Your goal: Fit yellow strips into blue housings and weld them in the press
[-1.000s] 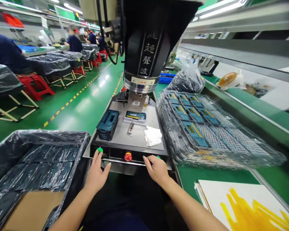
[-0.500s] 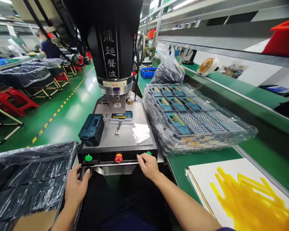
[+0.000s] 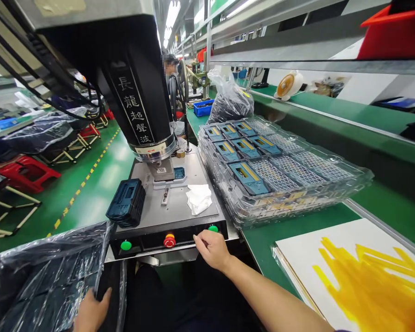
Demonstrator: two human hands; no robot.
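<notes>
My left hand (image 3: 91,310) is at the lower left, over the edge of a box lined with clear plastic (image 3: 51,251). Its thumb and fingers are apart and nothing shows in them. Dark flat parts lie in that box under the film. Curled in front of the press's control panel, my right hand (image 3: 212,249) is just below the right green button (image 3: 213,228), with nothing visible in its fingers. The ultrasonic press (image 3: 134,92) has its metal horn (image 3: 162,169) down over a blue part (image 3: 180,173) in a light fixture, hiding much of it.
A stack of dark blue housings (image 3: 126,203) stands left on the press bed, and a white cloth (image 3: 198,199) lies right. The panel bears a red stop button (image 3: 169,240) and a left green button (image 3: 126,245). Clear trays (image 3: 314,203) and a yellow-smeared board (image 3: 297,244) are rightward.
My left hand has moved from beside the panel down and left to the lined box. The horn has come down over the blue part. My right hand stays near the right button; the view turned left.
</notes>
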